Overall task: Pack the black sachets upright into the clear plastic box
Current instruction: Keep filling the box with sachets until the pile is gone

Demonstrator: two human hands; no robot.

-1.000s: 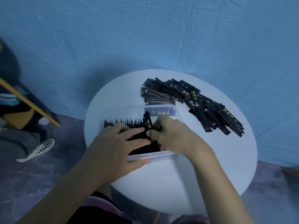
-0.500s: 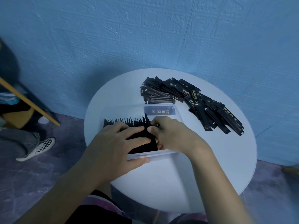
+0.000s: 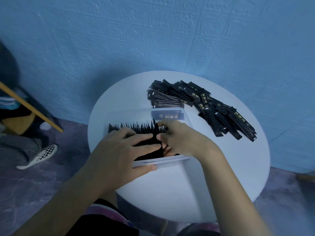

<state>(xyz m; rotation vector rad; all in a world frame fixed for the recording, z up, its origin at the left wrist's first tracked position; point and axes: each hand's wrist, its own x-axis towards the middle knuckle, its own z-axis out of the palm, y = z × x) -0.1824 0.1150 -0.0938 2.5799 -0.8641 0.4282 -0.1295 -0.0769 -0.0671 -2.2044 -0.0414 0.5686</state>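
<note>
progress: partway | clear box [image 3: 160, 161] on table [image 3: 170, 193]: upright sachet row [image 3: 136, 129] fills left to middle | left hand [image 3: 122, 150]: flat fingers press row | right hand [image 3: 182, 140]: curled, seemingly pinching end sachet [image 3: 154, 128] | remaining: big loose pile [image 3: 213, 108] just beyond box

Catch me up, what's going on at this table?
A person is packing black sachets upright into a clear plastic box on a round white table. The left hand lies flat across the standing row, thumb against the box's near wall. The right hand pinches the end sachet at the row's right end. A loose pile waits on the table beyond the box.
</note>
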